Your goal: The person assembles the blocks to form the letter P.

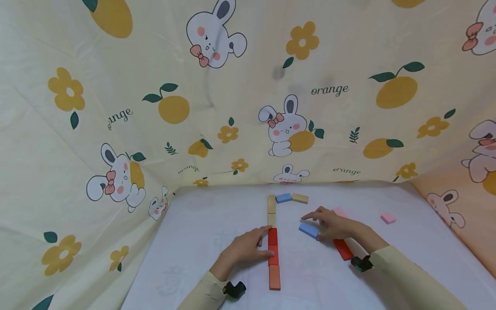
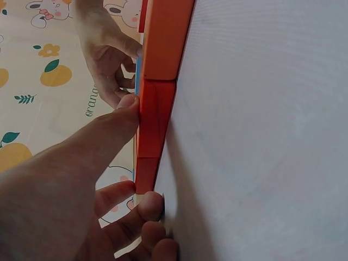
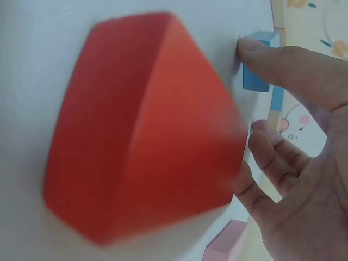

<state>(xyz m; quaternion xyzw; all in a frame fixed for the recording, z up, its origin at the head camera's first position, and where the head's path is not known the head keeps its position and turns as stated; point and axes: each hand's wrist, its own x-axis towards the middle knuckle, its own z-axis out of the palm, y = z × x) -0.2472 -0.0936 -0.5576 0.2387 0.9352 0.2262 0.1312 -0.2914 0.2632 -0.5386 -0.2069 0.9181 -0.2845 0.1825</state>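
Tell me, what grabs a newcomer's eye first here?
First, the cream cloth printed with white rabbits and oranges, hanging behind the white tabletop. Next, the straight row of tan, red and orange rectangular blocks near the tabletop's middle, with the person's left grip touching it. Right of that, the person's right grip is close to a blue rectangular block.

block column point(image 1: 273, 238): on table point(image 1: 197, 228)
block pair point(image 1: 296, 197): right of column's far end
left hand point(image 1: 246, 249): column's left
right hand point(image 1: 332, 224): column's right
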